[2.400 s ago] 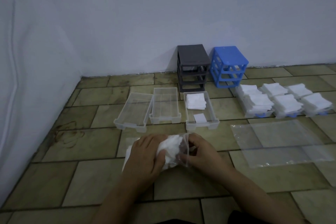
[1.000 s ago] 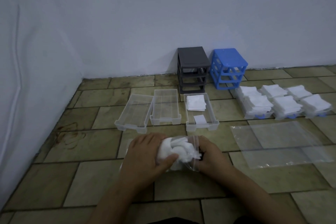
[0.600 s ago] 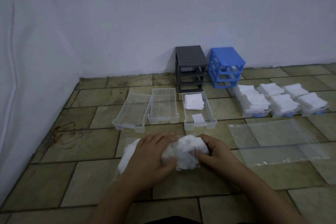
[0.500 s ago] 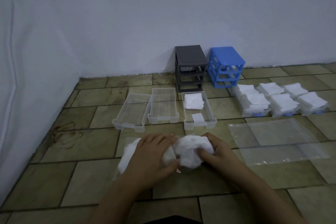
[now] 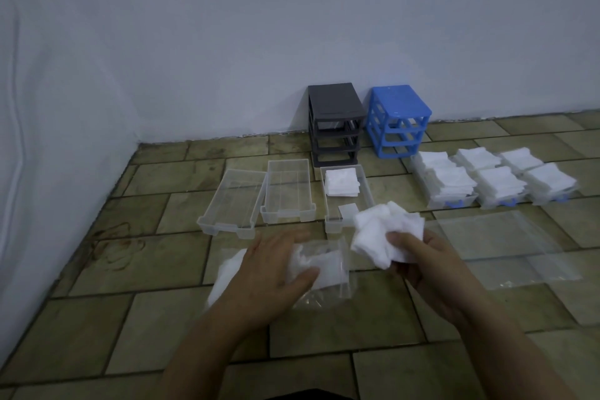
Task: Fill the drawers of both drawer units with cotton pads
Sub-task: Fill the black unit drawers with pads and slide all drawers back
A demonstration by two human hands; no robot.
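A person sits on a tiled floor. The right hand (image 5: pixel 418 253) grasps a bunch of cotton pads (image 5: pixel 386 234); the left hand (image 5: pixel 276 266) lies relaxed on a plastic bag (image 5: pixel 328 273) of more pads. The task looks roughly half done. At two o'clock, three heaped drawers (image 5: pixel 493 182) sit before the blue unit (image 5: pixel 397 120). At twelve o'clock, before the grey unit (image 5: pixel 334 123), three clear drawers lie out: one partly filled drawer (image 5: pixel 365 185), two empty drawers (image 5: pixel 259 198). Both units stand empty.
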